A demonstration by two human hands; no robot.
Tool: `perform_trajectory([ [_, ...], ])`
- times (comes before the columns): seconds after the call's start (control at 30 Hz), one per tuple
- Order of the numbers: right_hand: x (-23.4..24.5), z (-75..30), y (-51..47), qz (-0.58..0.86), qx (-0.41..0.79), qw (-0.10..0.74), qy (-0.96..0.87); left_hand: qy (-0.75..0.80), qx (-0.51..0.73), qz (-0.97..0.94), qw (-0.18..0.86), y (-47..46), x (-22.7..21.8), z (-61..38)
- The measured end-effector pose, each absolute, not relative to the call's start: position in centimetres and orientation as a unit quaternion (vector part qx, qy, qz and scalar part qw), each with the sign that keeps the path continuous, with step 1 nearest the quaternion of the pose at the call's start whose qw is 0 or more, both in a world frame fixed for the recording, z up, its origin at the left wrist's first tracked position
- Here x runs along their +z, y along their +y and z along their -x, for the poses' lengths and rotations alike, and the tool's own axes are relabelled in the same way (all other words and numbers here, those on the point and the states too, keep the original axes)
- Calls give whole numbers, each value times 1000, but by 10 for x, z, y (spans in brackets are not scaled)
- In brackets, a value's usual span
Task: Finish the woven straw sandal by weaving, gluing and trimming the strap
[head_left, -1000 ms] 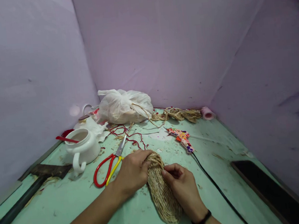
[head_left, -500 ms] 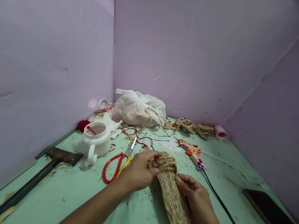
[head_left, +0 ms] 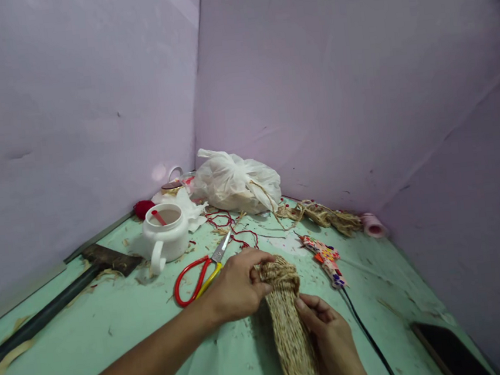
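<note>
A long woven straw piece (head_left: 290, 331) shaped like a shoe sole lies on the green table (head_left: 113, 330) in front of me. My left hand (head_left: 237, 286) is closed on its far rounded end, fingers curled over the edge. My right hand (head_left: 330, 336) grips the piece along its right side, fingers pressed together against the weave. Red-handled scissors (head_left: 198, 272) lie just left of my left hand.
A white pot (head_left: 164, 234) with a red spoon stands at the back left, a dark hammer (head_left: 65, 291) beside it. A white plastic bag (head_left: 236, 183), loose straw (head_left: 323, 216), a pink roll (head_left: 374, 225), a colourful glue gun (head_left: 325, 257) with black cord and a dark slab (head_left: 451, 348) lie around. Purple walls enclose the table.
The view has swung right and tilted up a little, so the hands sit lower in the frame. Both hands keep hold of the woven piece; the left fingers shifted over its far end.
</note>
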State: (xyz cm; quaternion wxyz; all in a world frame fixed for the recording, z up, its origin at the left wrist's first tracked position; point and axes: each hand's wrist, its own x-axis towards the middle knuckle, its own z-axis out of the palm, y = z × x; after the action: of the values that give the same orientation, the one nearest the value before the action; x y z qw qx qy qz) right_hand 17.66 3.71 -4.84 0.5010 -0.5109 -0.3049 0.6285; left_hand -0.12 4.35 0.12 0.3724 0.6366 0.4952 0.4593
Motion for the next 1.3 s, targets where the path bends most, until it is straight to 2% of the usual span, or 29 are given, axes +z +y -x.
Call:
perform_trajectory([
  [0.07, -46, -175, 37, 505, 641, 509, -275, 514, 475, -596, 393, 46, 2, 3],
  [0.13, -43, -173, 37, 498, 646, 519, -257, 554, 470, -511, 459, 46, 1, 2],
  [0.27, -40, -171, 34, 492, 635, 534, -264, 557, 368, -415, 618, 41, -2, -9],
  [0.5, -39, -168, 31, 490, 592, 571, -289, 515, 407, -394, 644, 34, -3, -21],
  [0.57, -39, -169, 33, 490, 582, 586, -279, 542, 429, -385, 612, 32, -3, -23],
  [0.7, -37, -169, 35, 490, 556, 616, -267, 621, 489, -430, 437, 26, -11, -28],
  [0.83, -31, -163, 31, 509, 519, 628, -278, 581, 487, -436, 486, 22, -19, -35],
  [1.13, -26, -148, 15, 496, 518, 584, -379, 602, 494, -472, 413, 23, -19, -41],
  [1.3, -26, -150, 9, 437, 481, 583, -487, 588, 518, -432, 446, 23, -20, -41],
])
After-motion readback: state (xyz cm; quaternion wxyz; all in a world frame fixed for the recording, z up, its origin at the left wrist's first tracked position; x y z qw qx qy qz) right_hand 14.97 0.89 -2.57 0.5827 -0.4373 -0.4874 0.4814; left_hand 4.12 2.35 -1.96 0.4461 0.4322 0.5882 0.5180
